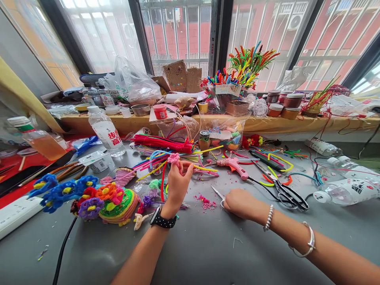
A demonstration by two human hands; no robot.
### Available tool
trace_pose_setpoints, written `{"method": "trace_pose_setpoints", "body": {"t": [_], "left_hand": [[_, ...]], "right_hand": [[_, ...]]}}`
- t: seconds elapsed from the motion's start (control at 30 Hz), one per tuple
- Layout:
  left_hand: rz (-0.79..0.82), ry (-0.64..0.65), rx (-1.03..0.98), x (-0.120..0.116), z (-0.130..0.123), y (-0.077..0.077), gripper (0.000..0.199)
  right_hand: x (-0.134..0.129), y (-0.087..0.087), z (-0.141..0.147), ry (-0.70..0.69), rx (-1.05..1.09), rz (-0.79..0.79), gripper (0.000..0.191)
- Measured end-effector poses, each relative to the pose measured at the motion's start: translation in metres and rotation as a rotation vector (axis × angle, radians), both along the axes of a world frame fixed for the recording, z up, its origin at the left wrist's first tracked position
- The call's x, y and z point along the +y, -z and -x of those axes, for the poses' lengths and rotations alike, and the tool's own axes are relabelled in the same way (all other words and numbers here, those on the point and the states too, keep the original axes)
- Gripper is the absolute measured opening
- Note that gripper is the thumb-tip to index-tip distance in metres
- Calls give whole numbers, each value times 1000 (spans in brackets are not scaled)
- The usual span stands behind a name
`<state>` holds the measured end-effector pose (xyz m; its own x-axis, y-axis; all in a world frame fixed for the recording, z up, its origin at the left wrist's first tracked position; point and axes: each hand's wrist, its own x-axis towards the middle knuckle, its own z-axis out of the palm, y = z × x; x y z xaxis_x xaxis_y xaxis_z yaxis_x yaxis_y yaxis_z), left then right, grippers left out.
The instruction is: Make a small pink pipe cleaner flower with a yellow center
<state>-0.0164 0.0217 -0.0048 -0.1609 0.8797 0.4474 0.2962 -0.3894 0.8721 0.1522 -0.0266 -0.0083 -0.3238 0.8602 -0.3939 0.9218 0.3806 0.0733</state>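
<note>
My left hand (pixel 179 183), wearing a black dotted watch strap, pinches a small pink pipe-cleaner flower (pixel 173 158) above the table. A yellow pipe cleaner (pixel 204 168) shows just right of those fingertips; whether they touch it I cannot tell. My right hand (pixel 242 202) is closed round small scissors (pixel 218 192) at table height, their blades pointing left and away; its fingers hide the handles. Between the hands lies a scatter of pink clippings (pixel 205 203). Beyond them rests a pink glue gun (pixel 233 166).
Larger black-handled scissors (pixel 285 194) lie right of the glue gun. Red pipe cleaners (pixel 163 143) are bundled at the back. Pipe-cleaner flowers (pixel 67 190) stand at left beside a round coiled piece (pixel 120 208). Plastic bottles (pixel 346 191) lie at right; another bottle (pixel 107 132) stands at left.
</note>
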Motion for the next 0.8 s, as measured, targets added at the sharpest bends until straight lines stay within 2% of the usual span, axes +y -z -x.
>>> {"method": "trace_pose_setpoints", "body": {"t": [0.23,0.33,0.5,0.8], "left_hand": [[-18,35,-33,-1,0,-2,27],[-26,35,-44,-1,0,-2,28],[-27,77,-79,0,1,-1,28],[-15,111,-115,2,1,4,27]], "right_hand": [[19,-16,-3,-41,-32,276,40],[25,-19,1,-37,-40,323,42],[26,-18,1,-36,-38,297,42],[20,-14,-7,39,-99,130,39]]}}
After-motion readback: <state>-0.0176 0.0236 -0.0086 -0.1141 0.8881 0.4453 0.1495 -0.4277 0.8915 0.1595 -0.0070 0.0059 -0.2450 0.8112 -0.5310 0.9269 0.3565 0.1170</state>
